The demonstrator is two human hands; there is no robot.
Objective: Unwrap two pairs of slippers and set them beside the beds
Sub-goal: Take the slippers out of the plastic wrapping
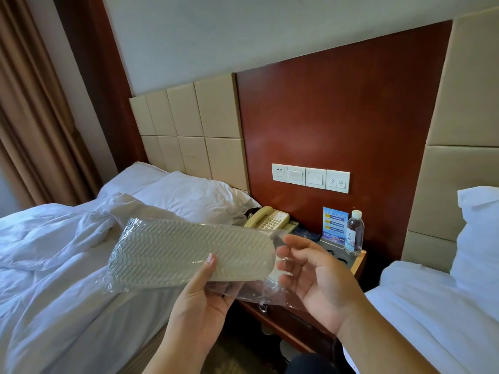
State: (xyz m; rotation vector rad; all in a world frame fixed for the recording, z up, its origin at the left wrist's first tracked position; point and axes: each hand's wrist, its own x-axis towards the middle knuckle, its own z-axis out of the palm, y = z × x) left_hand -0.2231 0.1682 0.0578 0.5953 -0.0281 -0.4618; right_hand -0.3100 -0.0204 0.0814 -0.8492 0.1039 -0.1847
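Head view. Early stage, by my reading: the first pair is not yet out of its wrap, no slippers are set down, and the second pair is not in view. Pale grey ridged-sole slippers (189,252) lie sole up inside a crinkled clear plastic wrapper (270,292), held in the air between the rumpled white left bed (54,265) and the smooth white right bed (432,306), near the wooden bedside surface (361,260). The left hand (205,290) grips the pack from below, thumb on the sole. The right hand (318,276) is loosely curled at the wrapper's open end; whether it pinches the film, cannot tell.
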